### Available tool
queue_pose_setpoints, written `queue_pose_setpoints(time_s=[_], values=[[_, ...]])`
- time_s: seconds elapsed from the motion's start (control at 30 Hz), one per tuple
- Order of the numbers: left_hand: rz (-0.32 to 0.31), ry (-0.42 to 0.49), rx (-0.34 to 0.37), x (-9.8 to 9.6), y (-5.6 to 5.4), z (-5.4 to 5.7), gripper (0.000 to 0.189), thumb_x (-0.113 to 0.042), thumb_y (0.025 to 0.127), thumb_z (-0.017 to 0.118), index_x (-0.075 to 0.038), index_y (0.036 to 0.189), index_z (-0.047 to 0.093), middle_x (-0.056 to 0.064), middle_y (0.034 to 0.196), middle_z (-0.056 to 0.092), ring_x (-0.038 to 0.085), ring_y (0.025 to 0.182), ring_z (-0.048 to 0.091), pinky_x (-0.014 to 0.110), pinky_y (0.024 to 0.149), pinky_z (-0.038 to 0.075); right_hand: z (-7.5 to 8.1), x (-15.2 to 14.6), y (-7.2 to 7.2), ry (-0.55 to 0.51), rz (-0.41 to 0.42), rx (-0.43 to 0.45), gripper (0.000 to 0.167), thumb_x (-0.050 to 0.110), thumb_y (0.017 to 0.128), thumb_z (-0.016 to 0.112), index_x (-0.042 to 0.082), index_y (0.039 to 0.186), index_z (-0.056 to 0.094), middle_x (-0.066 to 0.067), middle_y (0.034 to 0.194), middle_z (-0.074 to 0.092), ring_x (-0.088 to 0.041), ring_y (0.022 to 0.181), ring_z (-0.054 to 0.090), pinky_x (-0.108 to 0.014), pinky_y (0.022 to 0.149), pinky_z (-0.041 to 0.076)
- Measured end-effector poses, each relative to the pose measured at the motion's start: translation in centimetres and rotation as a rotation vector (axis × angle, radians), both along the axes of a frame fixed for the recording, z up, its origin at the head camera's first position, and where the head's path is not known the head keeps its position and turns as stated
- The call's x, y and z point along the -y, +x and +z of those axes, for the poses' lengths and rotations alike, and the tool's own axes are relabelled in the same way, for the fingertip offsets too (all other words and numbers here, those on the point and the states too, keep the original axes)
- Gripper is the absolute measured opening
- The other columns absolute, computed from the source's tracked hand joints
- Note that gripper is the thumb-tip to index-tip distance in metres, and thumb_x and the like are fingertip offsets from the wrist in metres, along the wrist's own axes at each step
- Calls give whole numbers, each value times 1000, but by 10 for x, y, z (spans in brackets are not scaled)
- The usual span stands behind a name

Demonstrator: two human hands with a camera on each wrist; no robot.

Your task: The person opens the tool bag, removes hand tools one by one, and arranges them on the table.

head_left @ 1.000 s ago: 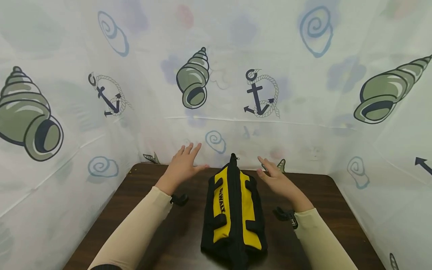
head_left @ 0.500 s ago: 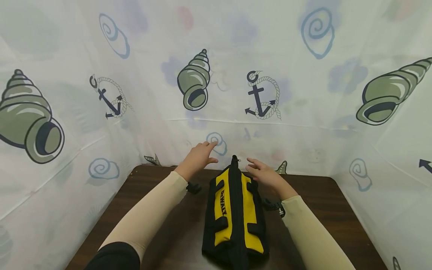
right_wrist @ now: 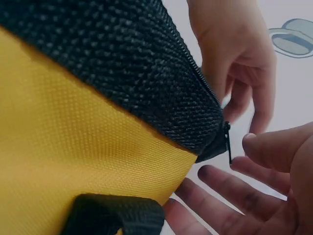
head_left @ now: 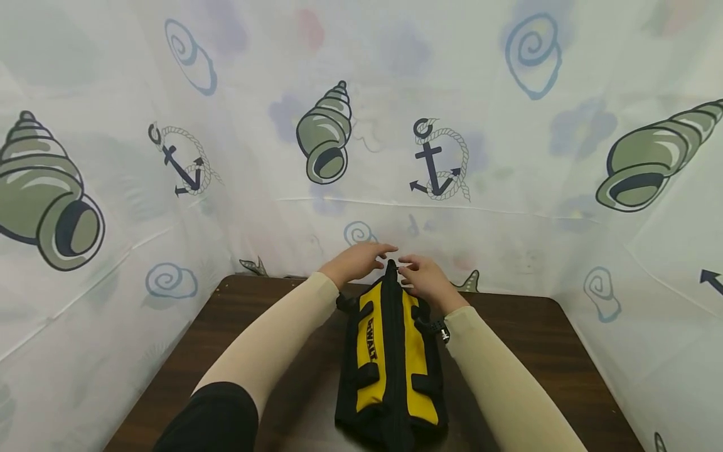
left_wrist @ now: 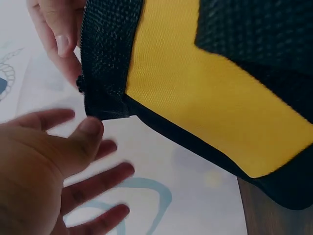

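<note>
A black and yellow DeWalt tool bag (head_left: 393, 351) lies lengthwise on the table, its zip strip running along the top. My left hand (head_left: 358, 262) is at the left of the bag's far end. In the left wrist view its thumb (left_wrist: 90, 128) meets the black end tab (left_wrist: 106, 105), while the other fingers spread loosely behind. From the right, my right hand (head_left: 429, 282) reaches the same end. The right wrist view has the small zipper pull (right_wrist: 228, 142) hanging between its thumb (right_wrist: 259, 147) and fingers, with a gap at the thumb.
Dark wood table (head_left: 508, 351) extends on both sides of the bag. A white curtain (head_left: 384, 150) printed with shells and anchors stands close behind the table and along both sides. Black carry straps (head_left: 368, 375) lie against the bag's sides.
Both hands have come inward from either side of the bag and now meet around the zip's far end. The bag has stayed in place.
</note>
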State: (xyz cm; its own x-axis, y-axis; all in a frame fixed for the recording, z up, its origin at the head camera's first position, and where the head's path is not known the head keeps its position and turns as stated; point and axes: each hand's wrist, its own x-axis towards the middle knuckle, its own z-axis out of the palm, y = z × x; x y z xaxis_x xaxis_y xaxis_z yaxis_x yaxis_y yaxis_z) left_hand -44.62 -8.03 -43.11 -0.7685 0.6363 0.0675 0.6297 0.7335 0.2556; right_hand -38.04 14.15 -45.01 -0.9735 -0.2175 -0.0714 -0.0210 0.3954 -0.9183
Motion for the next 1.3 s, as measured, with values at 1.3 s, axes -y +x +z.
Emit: queue_pose_setpoints(time_s=[1.3], values=[[-162, -46, -135, -11, -15, -8, 29, -2, 111, 58, -25, 109, 76, -5, 112, 81, 12, 102, 76, 32, 96, 62, -13, 9, 3, 169, -73, -331, 8, 12, 106, 72, 8, 109, 78, -10, 91, 71, -19, 74, 70, -34, 71, 64]])
